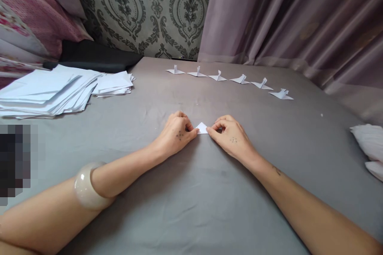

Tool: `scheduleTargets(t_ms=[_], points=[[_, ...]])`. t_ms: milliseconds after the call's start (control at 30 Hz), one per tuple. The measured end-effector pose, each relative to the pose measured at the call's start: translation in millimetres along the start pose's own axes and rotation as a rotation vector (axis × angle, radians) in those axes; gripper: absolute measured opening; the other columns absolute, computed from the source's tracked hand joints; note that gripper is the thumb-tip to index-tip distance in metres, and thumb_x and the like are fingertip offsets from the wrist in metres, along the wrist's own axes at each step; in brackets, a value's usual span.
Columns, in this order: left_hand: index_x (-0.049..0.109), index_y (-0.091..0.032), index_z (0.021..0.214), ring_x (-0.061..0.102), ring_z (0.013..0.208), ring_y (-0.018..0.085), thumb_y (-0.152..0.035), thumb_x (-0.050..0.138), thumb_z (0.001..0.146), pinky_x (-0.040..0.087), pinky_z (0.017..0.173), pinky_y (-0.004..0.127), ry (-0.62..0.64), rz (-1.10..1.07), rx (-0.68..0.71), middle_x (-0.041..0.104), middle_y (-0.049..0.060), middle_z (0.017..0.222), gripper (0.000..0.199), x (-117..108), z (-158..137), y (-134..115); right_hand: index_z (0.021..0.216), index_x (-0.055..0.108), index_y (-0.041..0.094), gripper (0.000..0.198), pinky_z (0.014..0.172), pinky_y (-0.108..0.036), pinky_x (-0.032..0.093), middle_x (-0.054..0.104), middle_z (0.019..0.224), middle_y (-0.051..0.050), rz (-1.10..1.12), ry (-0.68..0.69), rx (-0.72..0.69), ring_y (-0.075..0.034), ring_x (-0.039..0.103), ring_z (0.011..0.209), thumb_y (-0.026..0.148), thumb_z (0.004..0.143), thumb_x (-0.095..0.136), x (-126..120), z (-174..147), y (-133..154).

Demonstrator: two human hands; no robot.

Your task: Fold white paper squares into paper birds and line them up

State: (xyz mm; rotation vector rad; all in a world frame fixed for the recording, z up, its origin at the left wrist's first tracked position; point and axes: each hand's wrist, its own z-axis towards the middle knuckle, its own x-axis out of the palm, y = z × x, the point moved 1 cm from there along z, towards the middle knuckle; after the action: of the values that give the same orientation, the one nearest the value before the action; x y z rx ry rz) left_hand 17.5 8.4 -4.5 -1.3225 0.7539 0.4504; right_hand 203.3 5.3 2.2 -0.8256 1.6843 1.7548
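Note:
A small white folded paper (pixel 202 128), triangular with its point away from me, rests on the grey sheet between my hands. My left hand (pixel 178 132) pinches its left corner between thumb and fingers. At the opposite corner, my right hand (pixel 229 134) grips the paper the same way, the fingers curled. Both corners are covered by my fingertips. Farther back stands a slanting row of several folded paper birds (pixel 219 76), each with spread flat wings and an upright part.
Stacked large white paper sheets (pixel 44 91) lie at the back left, beside a smaller stack of paper squares (pixel 113 83). A black cloth (pixel 95 56) is behind them. Purple curtains (pixel 287 16) hang at the back right. White pillows (pixel 369 141) edge in from the right.

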Motion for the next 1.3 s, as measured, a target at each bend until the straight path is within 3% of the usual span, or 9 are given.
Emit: scheduleTargets(t_ms=[267,467,767,900,1133,1300], points=[[0.06,-0.016,0.068,0.045,0.105,0.027,-0.035,0.062,0.081,0.041,0.089,0.042,-0.027,0.075,-0.019,0.052,0.01,0.102,0.023,2,-5,1,0.064,0.063,0.022,0.022,0.072,-0.033,0.044,0.059,0.102,-0.002,-0.007,0.03,-0.007,-0.015,0.057,0.077,0.04,0.076,0.063,0,3,-5],[0.056,-0.018,0.09,0.042,0.099,0.025,-0.031,0.061,0.083,0.04,0.088,0.041,-0.046,0.102,-0.04,0.048,0.008,0.102,0.016,2,-7,2,0.067,0.06,0.021,0.023,0.067,-0.031,0.043,0.056,0.097,-0.003,-0.041,0.047,-0.01,-0.013,0.053,0.07,0.042,0.074,0.067,-4,6,-8],[0.059,-0.018,0.081,0.042,0.099,0.024,-0.026,0.06,0.084,0.039,0.087,0.039,-0.006,0.08,-0.049,0.048,0.007,0.1,0.008,0,-8,4,0.072,0.061,0.02,0.018,0.063,-0.028,0.041,0.056,0.092,-0.002,-0.058,0.1,0.004,-0.013,0.052,0.069,0.038,0.074,0.066,-14,7,-7],[0.061,-0.02,0.086,0.042,0.097,0.023,-0.025,0.058,0.084,0.039,0.086,0.038,0.011,0.067,-0.027,0.05,0.007,0.1,0.007,-1,-10,5,0.076,0.063,0.021,0.013,0.063,-0.028,0.041,0.055,0.089,-0.002,-0.041,0.107,-0.031,-0.012,0.051,0.066,0.034,0.076,0.064,-15,5,-10],[0.065,-0.023,0.097,0.046,0.097,0.024,-0.036,0.064,0.08,0.039,0.089,0.039,-0.005,0.026,0.072,0.055,0.006,0.099,0.021,-2,-11,1,0.089,0.067,0.023,0.016,0.068,-0.028,0.044,0.059,0.098,-0.002,0.077,0.097,-0.176,-0.011,0.051,0.066,0.027,0.078,0.056,-13,-4,-16],[0.065,-0.021,0.086,0.054,0.088,0.021,-0.025,0.054,0.085,0.04,0.084,0.037,0.027,0.03,0.154,0.061,0.006,0.094,0.012,-4,-12,-5,0.097,0.066,0.021,0.025,0.058,-0.027,0.043,0.061,0.072,0.001,0.243,0.093,-0.057,-0.012,0.051,0.057,0.023,0.076,0.054,-15,-7,-15]])
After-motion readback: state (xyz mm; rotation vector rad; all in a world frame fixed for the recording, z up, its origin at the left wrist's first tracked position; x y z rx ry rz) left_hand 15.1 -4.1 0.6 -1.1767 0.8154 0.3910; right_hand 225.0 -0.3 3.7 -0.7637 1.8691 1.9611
